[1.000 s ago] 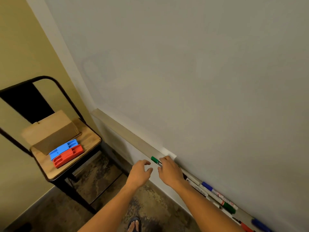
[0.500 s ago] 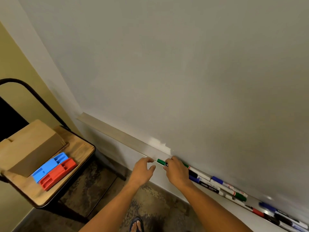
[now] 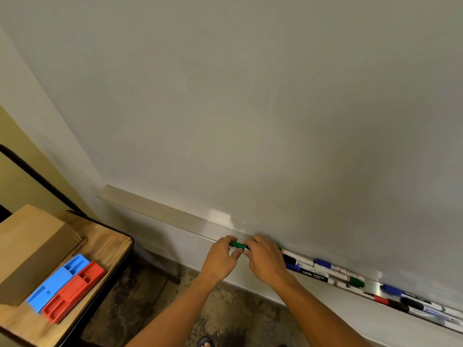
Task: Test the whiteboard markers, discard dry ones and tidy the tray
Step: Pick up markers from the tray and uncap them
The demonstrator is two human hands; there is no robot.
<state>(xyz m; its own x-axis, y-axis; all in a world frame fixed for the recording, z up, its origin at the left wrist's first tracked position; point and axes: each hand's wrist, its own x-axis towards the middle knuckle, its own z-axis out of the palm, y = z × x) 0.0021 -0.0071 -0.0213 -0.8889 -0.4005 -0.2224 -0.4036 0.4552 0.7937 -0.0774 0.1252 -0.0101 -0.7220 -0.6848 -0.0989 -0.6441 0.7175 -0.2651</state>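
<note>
A green-capped marker [image 3: 238, 245] lies at the left end of the row in the whiteboard's metal tray [image 3: 160, 213]. My left hand [image 3: 221, 259] pinches its green cap. My right hand [image 3: 265, 261] grips the marker's body just to the right. Several more markers [image 3: 325, 271] with blue, black, green and red caps lie in the tray to the right, down to the frame's lower right corner. The whiteboard [image 3: 250, 108] above is blank.
A wooden-seated chair [image 3: 110, 246] with a black metal frame stands at lower left. On it sit a brown cardboard box [image 3: 30, 249], a blue eraser [image 3: 57, 281] and a red eraser [image 3: 75, 291]. A dark patterned floor and a sandalled foot [image 3: 204, 343] show below.
My left hand moved right and closed its fingers on the marker's green cap; before, it hovered open beside it. The view shifted, so the chair slid left.
</note>
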